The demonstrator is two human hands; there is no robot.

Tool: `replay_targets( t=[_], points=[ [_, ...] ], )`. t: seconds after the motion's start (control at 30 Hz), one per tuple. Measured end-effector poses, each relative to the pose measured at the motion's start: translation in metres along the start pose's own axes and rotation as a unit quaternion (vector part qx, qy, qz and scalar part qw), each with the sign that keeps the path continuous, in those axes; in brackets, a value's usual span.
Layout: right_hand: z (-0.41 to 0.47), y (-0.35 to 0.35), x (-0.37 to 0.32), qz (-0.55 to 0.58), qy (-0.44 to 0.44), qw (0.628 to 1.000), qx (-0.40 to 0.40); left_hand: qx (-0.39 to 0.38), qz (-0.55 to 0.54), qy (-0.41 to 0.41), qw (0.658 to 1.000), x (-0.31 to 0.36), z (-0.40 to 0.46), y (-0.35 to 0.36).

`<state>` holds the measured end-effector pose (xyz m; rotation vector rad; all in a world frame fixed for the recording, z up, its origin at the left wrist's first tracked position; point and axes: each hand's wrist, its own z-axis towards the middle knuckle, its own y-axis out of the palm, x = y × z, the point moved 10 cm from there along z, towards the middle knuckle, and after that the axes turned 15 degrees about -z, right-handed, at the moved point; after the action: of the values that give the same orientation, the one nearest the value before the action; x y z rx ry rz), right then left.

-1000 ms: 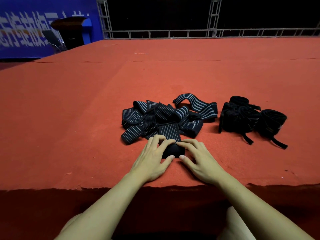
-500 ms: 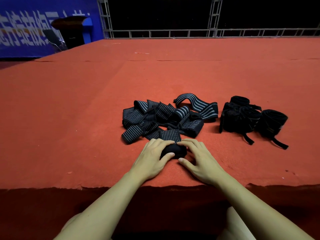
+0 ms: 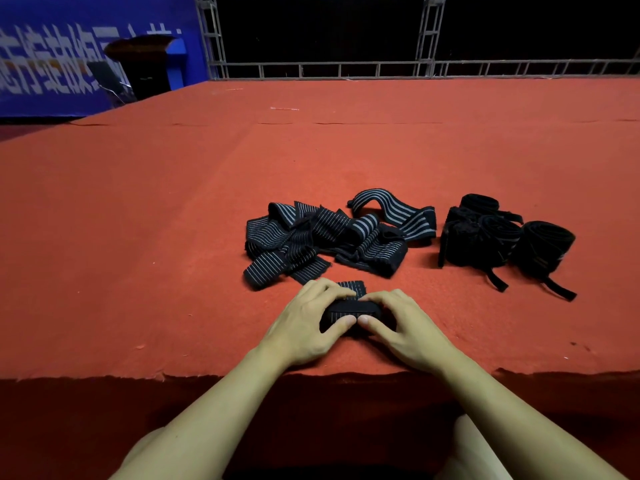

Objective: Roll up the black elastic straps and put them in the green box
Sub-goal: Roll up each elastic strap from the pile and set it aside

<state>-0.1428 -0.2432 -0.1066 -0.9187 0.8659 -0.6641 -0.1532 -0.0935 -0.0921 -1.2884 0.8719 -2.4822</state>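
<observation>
A partly rolled black strap with thin grey stripes [image 3: 353, 308] lies on the red carpet near its front edge. My left hand [image 3: 308, 323] and my right hand [image 3: 405, 327] both grip the roll, fingers curled over its top and thumbs meeting at its near side. The strap's unrolled end [image 3: 351, 286] runs back toward a tangled pile of striped black straps [image 3: 325, 237]. To the right sit several rolled black straps [image 3: 502, 240] with loose tails. No green box is in view.
The red carpeted platform [image 3: 138, 237] stretches far back to a metal truss railing [image 3: 426, 64]. Its frayed front edge [image 3: 104, 377] runs under my forearms. A blue banner [image 3: 52, 57] and a dark lectern [image 3: 145, 64] stand at the back left.
The roll has grown thicker as both hands rolled the strap forward toward the pile; the flat stretch of strap between roll and pile has shortened.
</observation>
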Motion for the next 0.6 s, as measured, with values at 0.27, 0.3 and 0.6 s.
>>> replay_targets(
  t=[0.27,0.3,0.6],
  points=[
    [0.006,0.012,0.011,-0.016,0.031,0.999,-0.029,0.01,0.026,0.013,1.0,0.003,-0.002,-0.002],
    [0.006,0.011,0.011,-0.018,0.031,0.999,-0.027,0.016,0.03,0.013,0.999,0.001,-0.002,-0.003],
    [-0.001,0.0,-0.007,-0.019,-0.045,0.999,0.021,0.029,0.071,-0.041,0.996,-0.018,0.003,-0.001]
  ],
)
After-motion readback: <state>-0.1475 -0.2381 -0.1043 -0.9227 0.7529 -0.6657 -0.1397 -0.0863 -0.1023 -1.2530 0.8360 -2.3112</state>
